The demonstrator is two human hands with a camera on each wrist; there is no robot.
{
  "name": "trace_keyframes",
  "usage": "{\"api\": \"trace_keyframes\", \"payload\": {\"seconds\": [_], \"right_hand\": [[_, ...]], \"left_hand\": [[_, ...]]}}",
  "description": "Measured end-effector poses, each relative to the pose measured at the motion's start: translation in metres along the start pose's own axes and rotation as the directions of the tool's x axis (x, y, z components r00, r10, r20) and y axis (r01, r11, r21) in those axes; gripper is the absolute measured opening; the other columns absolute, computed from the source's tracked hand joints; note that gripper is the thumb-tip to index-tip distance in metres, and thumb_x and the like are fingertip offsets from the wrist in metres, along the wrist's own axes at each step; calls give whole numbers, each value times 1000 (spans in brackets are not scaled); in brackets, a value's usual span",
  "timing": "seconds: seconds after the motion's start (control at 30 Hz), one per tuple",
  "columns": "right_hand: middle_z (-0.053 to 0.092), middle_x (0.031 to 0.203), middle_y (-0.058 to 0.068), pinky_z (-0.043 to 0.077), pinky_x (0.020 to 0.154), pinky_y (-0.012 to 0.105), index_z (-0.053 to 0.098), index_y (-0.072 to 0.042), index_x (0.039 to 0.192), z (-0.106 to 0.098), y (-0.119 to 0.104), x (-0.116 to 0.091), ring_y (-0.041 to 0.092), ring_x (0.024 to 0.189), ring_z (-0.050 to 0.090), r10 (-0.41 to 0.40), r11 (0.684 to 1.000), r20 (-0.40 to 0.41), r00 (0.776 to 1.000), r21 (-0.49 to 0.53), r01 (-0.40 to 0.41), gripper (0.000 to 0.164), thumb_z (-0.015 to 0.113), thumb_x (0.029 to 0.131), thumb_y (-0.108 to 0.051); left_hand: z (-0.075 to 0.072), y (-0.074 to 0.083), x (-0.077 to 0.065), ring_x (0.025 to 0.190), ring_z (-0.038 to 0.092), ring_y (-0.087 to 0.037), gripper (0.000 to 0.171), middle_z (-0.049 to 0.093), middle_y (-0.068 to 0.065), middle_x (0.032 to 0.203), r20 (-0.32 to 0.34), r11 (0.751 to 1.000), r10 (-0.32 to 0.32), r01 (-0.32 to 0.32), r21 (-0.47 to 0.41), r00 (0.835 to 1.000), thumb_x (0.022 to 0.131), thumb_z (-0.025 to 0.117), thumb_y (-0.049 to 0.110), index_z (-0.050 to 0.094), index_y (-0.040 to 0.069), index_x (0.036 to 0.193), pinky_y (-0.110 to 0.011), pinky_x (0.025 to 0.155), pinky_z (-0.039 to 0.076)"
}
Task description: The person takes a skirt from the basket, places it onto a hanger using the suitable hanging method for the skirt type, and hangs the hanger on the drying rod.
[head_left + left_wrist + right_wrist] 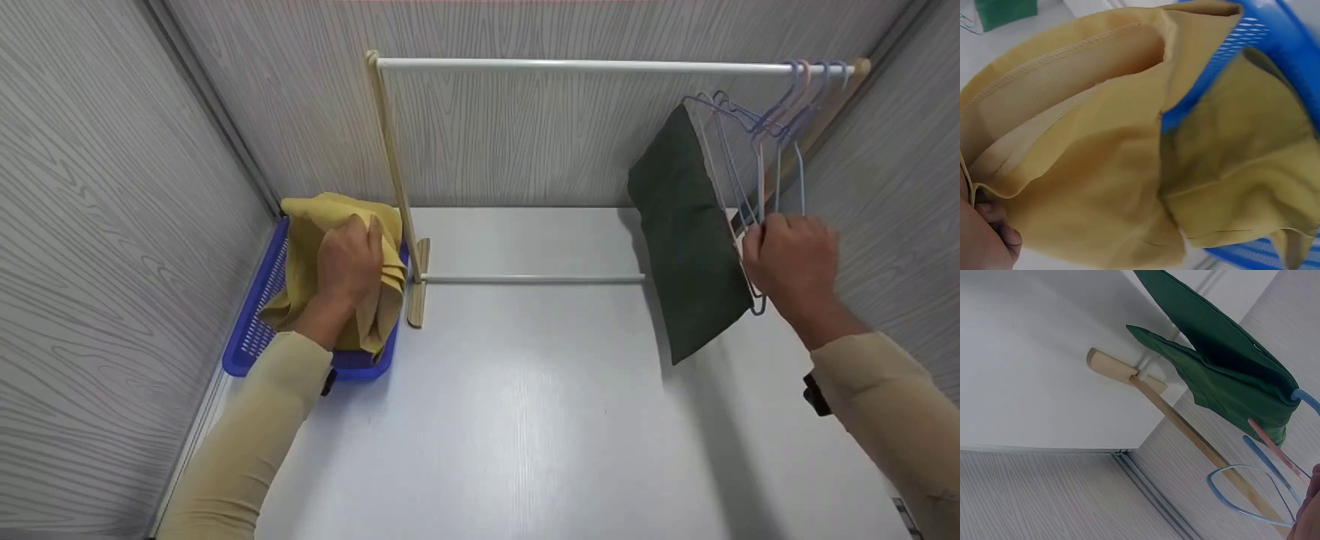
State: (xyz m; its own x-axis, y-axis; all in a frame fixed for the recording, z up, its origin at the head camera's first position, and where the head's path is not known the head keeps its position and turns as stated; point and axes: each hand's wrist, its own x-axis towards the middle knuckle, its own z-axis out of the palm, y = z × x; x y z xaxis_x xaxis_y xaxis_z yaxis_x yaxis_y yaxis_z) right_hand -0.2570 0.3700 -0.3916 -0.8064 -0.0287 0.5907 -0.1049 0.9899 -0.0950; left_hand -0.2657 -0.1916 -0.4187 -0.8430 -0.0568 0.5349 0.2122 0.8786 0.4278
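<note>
My left hand [349, 259] grips a yellow cloth [307, 214] and holds it bunched above the blue basket [244, 337]. In the left wrist view the yellow cloth [1112, 157] shows a stitched, hemmed opening, and part of it hangs into the basket. Over on the right, my right hand [795, 259] holds the lower part of several thin hangers [780, 172], blue and pink, whose hooks sit on the rail. A dark green cloth [690, 240] hangs folded over the hanger nearest the middle, just left of that hand. The right fingers are mostly out of frame in the right wrist view.
A rack with a white top rail [570, 66], wooden uprights [394, 165] and a lower bar [532, 279] stands on the white surface [510, 420]. Grey wood-patterned panels [97, 247] close in the left, back and right sides.
</note>
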Motion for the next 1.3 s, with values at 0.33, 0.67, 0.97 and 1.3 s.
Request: {"api": "trace_keyframes", "payload": {"seconds": [0.33, 0.67, 0.97, 1.3], "right_hand": [[53, 77, 29, 38, 72, 61, 53, 8, 81, -4, 0, 1, 46, 76, 47, 69, 998, 67, 995, -20, -67, 40, 38, 100, -24], [55, 92, 28, 39, 81, 62, 55, 9, 100, -11, -8, 1, 47, 88, 49, 121, 993, 51, 991, 3, -122, 36, 39, 101, -23], [54, 96, 28, 40, 76, 59, 57, 9, 102, -6, -23, 0, 45, 87, 47, 7, 999, 33, 999, -33, -6, 36, 40, 101, -23], [56, 96, 29, 42, 78, 59, 61, 9, 103, 4, -36, -2, 45, 88, 49, -32, 998, 66, 997, -57, 36, 34, 43, 99, -19]], "left_hand": [[2, 63, 15, 57, 52, -39, 38, 52, -20, 61, -68, 955, 286, -290, -61, 956, 103, 48, 17, 51, -4, 71, -51, 60, 43], [22, 111, 10, 53, 46, -26, 36, 47, -10, 58, -42, 866, 485, -486, -113, 874, 103, 49, 16, 52, 0, 71, -43, 58, 41], [59, 153, -10, 55, 54, -26, 33, 52, -9, 60, -23, 780, 616, -613, -127, 788, 101, 52, 16, 54, 2, 71, -41, 63, 46], [119, 141, -73, 58, 59, -21, 33, 56, -4, 61, 169, 772, 634, -629, -91, 754, 102, 50, 24, 56, 6, 75, -37, 65, 48]]}}
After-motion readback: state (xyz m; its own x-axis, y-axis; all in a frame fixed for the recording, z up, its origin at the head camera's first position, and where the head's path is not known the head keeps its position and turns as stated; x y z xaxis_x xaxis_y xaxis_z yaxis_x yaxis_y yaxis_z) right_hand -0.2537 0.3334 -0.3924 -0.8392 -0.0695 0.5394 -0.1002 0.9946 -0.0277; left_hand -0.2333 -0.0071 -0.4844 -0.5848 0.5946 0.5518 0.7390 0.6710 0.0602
